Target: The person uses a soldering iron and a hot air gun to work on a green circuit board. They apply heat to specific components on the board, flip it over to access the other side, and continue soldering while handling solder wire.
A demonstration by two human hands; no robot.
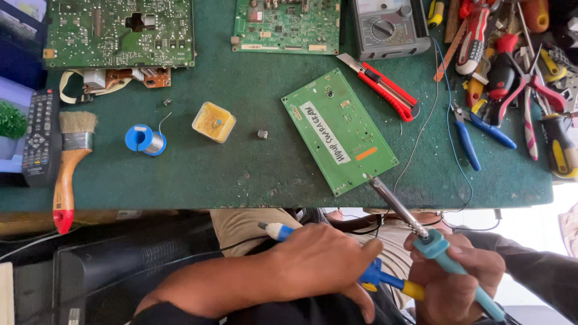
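Right hand (448, 280) wrapped around a teal soldering iron (433, 247), left hand (322, 262) curled over a blue-and-yellow tool (385, 281), both below the table (241, 174) edge.

Landmark is the green circuit board (339, 131) lying flat on the table: the iron's metal tip rests at its near corner. Left of it sit a yellow flux tub (214, 121), a blue solder spool (145, 139) and a paintbrush (69, 168). A red utility knife (379, 85) lies just right of the board; a pile of pliers (512, 78) lies further right.

right hand (454, 277): grips soldering iron (415, 225) | tip near green board (339, 129)
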